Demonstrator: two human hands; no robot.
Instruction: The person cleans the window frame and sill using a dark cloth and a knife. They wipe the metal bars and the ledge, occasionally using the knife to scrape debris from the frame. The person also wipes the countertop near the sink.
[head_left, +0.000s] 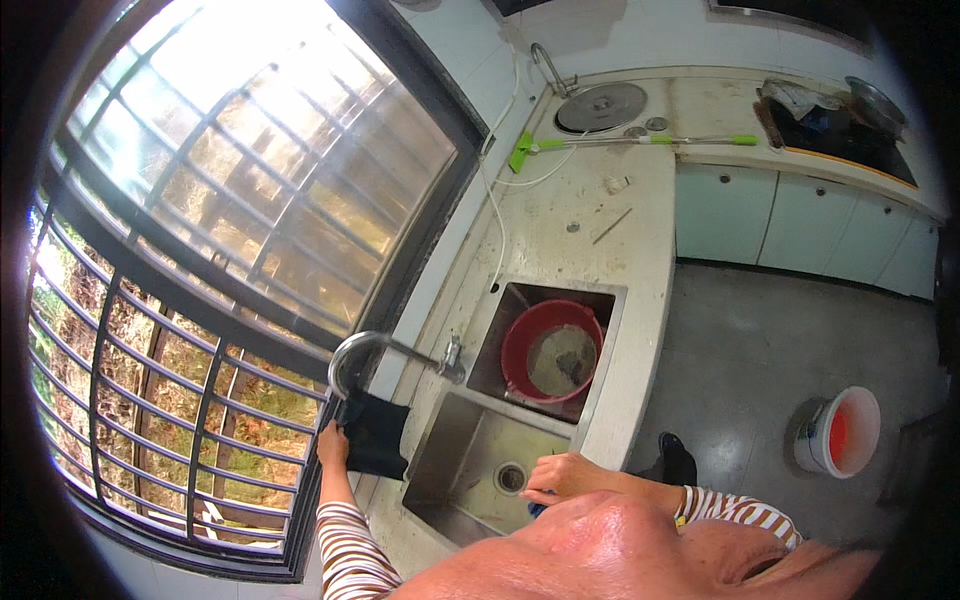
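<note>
My left hand (332, 447) grips the edge of a dark cloth (377, 439) beside the window frame. The cloth hangs over the windowsill, just below the arched spout of a metal faucet (375, 341). My right hand (561, 475) is over the front side of the stainless steel sink basin (480, 442), its fingers curled. A bit of dark blue material (536, 510) shows under those fingers; whether they hold it is hidden. In the other basin stands a red plastic tub (517, 352) with cloudy water and something dark in it.
A barred window (202, 390) is at the left. On the counter (540, 247) lie a thin stick (612, 226), a green-ended squeegee mop (637, 140) and a white hose (495, 202). A second faucet (551, 69) stands behind. A white bucket (838, 433) is on the floor.
</note>
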